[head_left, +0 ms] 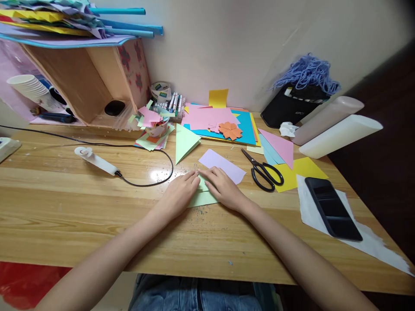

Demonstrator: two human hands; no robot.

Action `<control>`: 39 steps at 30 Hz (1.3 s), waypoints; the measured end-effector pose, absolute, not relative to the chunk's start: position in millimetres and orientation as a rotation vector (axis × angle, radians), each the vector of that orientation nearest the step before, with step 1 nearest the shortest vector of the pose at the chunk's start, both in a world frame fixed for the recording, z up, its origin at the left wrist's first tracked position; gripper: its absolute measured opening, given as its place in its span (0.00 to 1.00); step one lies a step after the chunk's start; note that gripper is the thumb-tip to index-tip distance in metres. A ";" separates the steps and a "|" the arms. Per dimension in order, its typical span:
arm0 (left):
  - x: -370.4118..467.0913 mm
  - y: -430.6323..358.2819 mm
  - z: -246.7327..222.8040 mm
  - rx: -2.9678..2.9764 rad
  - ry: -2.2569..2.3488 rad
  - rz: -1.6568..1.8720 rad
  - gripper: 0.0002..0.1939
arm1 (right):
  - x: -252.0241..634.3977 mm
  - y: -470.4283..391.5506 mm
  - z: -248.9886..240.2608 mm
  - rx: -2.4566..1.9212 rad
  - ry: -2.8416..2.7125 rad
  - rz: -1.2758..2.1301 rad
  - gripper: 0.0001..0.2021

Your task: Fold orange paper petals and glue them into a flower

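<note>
Bare left hand and bare right hand on a folded pale green paper sheet

The fingertips come close together over the sheet's far part, on a light-brown wooden table. Just beyond the hands lie a flat lilac paper rectangle and a folded pale green paper triangle. To the right, black-handled metal scissors overlap a bright yellow paper sheet; farther right, a black rectangular phone rests on torn white paper. At left lies a slim white corded tool.
</note>
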State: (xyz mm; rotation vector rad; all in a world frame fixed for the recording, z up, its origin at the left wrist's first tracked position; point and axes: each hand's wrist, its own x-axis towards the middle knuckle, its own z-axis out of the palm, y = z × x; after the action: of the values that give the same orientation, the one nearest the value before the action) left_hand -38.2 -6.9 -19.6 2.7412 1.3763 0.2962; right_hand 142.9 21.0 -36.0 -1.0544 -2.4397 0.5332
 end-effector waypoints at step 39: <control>-48.0 -16.3 -7.9 2.160 1.487 0.476 0.12 | 142.7 26.1 -31.2 -1.190 -2.546 0.429 0.20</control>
State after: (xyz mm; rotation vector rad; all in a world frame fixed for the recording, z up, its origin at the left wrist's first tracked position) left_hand -48.0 -16.3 -7.9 2.1599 1.4873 0.4760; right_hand 142.7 26.1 -31.2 -1.1904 -2.5459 0.4290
